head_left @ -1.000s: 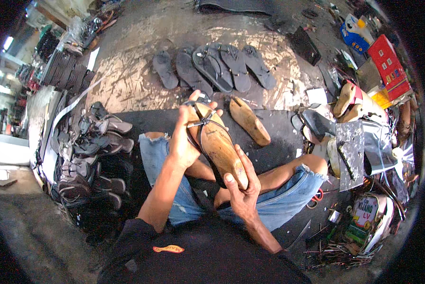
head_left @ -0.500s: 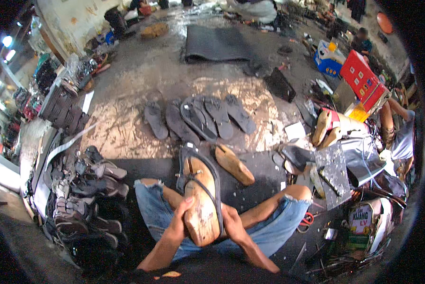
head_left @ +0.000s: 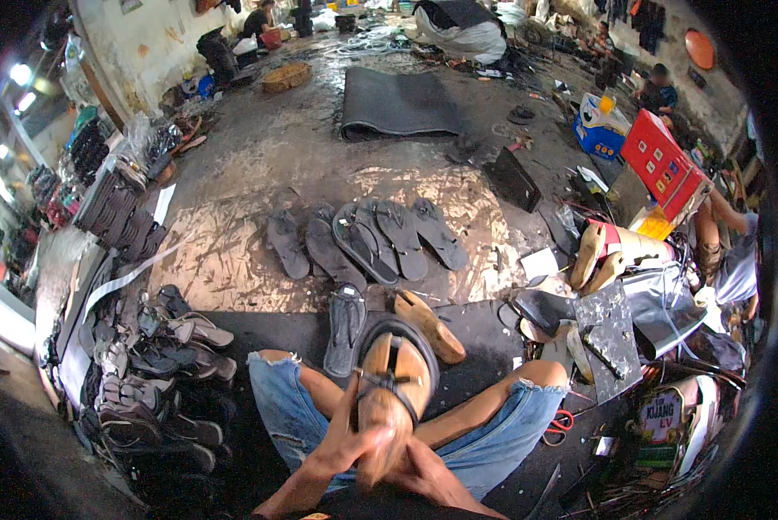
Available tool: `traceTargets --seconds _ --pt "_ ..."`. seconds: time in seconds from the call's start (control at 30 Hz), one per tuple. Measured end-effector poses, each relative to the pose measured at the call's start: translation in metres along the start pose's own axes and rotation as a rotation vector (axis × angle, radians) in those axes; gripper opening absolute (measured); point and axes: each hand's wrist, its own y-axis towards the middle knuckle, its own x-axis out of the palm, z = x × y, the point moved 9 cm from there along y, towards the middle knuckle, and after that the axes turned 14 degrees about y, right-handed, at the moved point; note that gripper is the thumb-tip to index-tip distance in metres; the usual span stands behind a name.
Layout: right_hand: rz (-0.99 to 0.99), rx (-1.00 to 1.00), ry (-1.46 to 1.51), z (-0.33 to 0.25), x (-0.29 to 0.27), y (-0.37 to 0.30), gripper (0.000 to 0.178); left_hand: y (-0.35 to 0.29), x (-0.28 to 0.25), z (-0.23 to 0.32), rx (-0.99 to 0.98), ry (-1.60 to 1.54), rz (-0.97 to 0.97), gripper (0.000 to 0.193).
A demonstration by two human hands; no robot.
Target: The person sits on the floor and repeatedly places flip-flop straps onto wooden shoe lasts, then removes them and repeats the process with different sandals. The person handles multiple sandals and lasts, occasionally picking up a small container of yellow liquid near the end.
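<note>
Between my knees I hold a wooden shoe last (head_left: 411,368) fitted into a black strapped sandal (head_left: 431,347). My left hand (head_left: 347,446) is closed around the left side of the last, its fingers lying near the crossed straps. My right hand (head_left: 428,475) grips the heel end from below right; that end is blurred. Just beyond lies a second wooden shoe last (head_left: 432,328), apart from the held one. A black flip-flop (head_left: 346,331) rests to its left.
Several black sandals (head_left: 398,238) lie in a row ahead on a worn board (head_left: 216,269). A sandal pile (head_left: 159,373) stands at my left. Red-handled scissors (head_left: 559,427) and a blade (head_left: 546,492) lie at my right. Another person (head_left: 735,251) sits at far right.
The held last and sandal have come down toward me, toe tilted away. My right hand has moved toward the heel end. The flip-flop behind is now uncovered.
</note>
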Motion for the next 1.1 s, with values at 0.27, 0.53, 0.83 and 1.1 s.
traceTargets --seconds 0.27,0.53,0.83,1.1 --pt "-0.34 -0.915 -1.031 -0.073 0.124 -0.063 0.133 0.041 -0.016 -0.022 0.093 0.082 0.212 0.086" --pt "-0.472 -0.388 -0.389 -0.082 0.103 -0.055 0.118 0.015 -0.043 -0.051 0.0 0.58 0.111 0.046" --pt "-0.631 -0.621 -0.813 -0.081 0.176 -0.115 0.128 -0.012 -0.009 -0.117 0.183 0.115 -0.405 0.058" --pt "-0.552 -0.709 -0.743 -0.101 0.15 -0.057 0.137 0.026 0.009 -0.143 0.158 0.074 -0.347 0.078"
